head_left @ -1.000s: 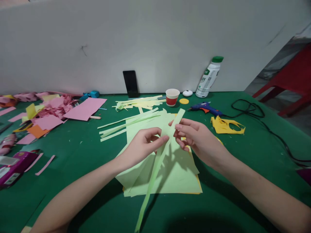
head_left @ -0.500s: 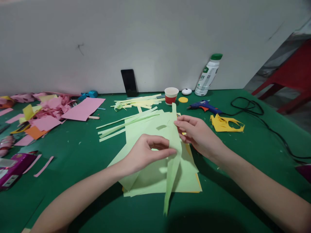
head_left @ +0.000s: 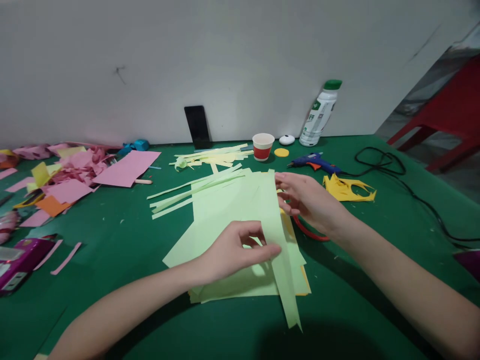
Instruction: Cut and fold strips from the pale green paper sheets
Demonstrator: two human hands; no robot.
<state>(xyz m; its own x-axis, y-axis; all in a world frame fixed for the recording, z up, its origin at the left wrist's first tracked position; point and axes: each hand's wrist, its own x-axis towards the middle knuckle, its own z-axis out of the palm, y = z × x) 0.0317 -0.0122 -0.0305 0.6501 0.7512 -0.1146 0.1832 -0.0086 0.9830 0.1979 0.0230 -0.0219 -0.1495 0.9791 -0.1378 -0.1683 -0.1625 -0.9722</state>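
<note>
A long light green paper strip (head_left: 275, 235) stands above a loose stack of light green paper sheets (head_left: 221, 205). My left hand (head_left: 240, 245) is closed on the strip at mid-length, thumb in front and fingers behind. At the strip's upper right edge, my right hand (head_left: 307, 197) has its fingers curled, the tips at the paper and partly hidden by it. The strip's lower end hangs toward me with a split tip. Below my right hand a red looped handle (head_left: 311, 234) shows; the rest of it is hidden. Thin green paper strips (head_left: 172, 205) lie left of the stack.
Behind stand a paper cup (head_left: 263, 147), a phone (head_left: 197, 126) and a bottle (head_left: 320, 114) against the wall. A glue gun (head_left: 315, 162) with a black cord and yellow paper scrap (head_left: 348, 189) lie right. Pink paper pieces (head_left: 127, 169) and a purple device (head_left: 24, 262) are left.
The strip's lower end has swung right, and its broad face now turns toward me. Its top has dropped slightly. My left hand moved a little right and nearer. The red handle shows more.
</note>
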